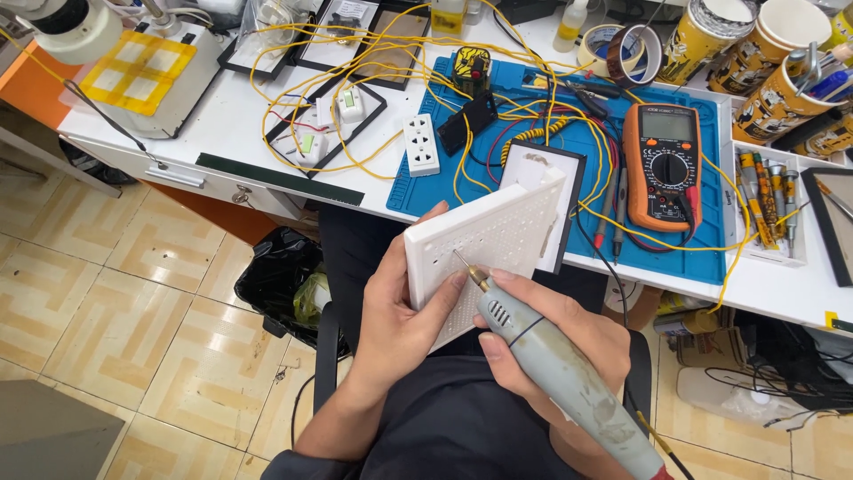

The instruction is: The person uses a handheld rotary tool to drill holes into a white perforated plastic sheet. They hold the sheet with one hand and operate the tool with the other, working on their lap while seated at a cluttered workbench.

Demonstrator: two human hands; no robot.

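My left hand [395, 311] has its grip clenched around a white perforated panel [484, 244], held tilted above my lap before the counter [222, 124]; my right hand [542, 342] grasps a grey rotary tool [569, 378], its bit touching the panel's face

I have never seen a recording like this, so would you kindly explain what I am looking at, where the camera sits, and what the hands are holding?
There is no machine here: a seated person works with bare hands, filmed by a camera on their head looking down. The left hand holds a white perforated panel. The right hand grips a grey pen-shaped rotary tool, its thin bit touching the panel. On the white workbench lie a blue mat, an orange multimeter, tangled yellow wires, a white socket and screwdrivers.
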